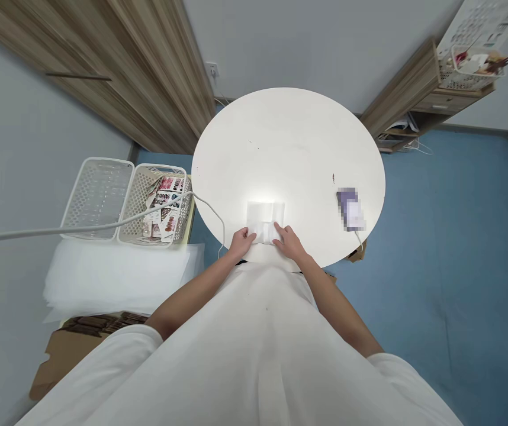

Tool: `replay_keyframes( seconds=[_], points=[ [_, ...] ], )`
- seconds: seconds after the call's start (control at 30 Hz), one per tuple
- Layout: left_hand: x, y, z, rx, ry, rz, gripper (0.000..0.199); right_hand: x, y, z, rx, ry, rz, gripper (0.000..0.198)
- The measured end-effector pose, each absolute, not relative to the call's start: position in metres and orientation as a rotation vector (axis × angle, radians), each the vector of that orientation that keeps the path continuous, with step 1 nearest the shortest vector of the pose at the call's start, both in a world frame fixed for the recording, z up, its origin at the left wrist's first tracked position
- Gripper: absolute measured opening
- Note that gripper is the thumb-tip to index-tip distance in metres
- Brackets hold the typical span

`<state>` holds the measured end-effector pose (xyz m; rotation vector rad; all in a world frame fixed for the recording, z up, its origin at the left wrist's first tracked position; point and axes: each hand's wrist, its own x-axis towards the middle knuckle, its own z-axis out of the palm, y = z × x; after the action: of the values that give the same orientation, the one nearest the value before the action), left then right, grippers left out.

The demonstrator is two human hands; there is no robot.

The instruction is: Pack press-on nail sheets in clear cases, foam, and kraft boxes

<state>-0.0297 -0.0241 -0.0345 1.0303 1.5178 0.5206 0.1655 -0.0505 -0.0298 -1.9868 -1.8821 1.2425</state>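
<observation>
A thin white, partly see-through sheet (pixel 265 214) that looks like foam wrap lies folded on the round white table (pixel 287 136), close to its near edge. My left hand (pixel 241 242) grips the sheet's lower left corner, its fingers curled and the thumb along the edge. At the lower right, my right hand (pixel 288 242) holds the sheet between thumb and fingers. The lower half looks doubled over and creased. Whether anything is wrapped inside I cannot tell.
A blurred-out purple and white device (pixel 349 210) with a cable lies on the table's right. Left are two white baskets (pixel 98 198), one holding printed cards (pixel 165 207), a stack of translucent sheets (pixel 121 275) and cardboard (pixel 67 355). A white cable (pixel 80 229) crosses to the table.
</observation>
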Motion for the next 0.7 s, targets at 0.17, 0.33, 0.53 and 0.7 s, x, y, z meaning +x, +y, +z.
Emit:
replay_keyframes(
  seconds=[0.17, 0.33, 0.53, 0.7],
  points=[
    [-0.016, -0.019, -0.028, 1.244, 1.454, 0.562, 0.018, 0.157, -0.049, -0.033, -2.058, -1.893, 1.154, 0.063],
    [0.009, -0.019, -0.028, 1.583, 1.426, 0.425, 0.009, 0.147, -0.047, -0.039, -2.087, -1.732, 1.122, 0.058],
    [0.018, -0.026, -0.036, 1.991, 1.328, 0.280, 0.018, 0.156, -0.044, -0.042, -1.967, -1.515, 1.198, 0.056],
    [0.016, -0.046, -0.035, 2.257, 1.180, 0.169, 0.032, 0.158, -0.040, -0.040, -1.888, -1.234, 1.367, 0.047]
  ],
)
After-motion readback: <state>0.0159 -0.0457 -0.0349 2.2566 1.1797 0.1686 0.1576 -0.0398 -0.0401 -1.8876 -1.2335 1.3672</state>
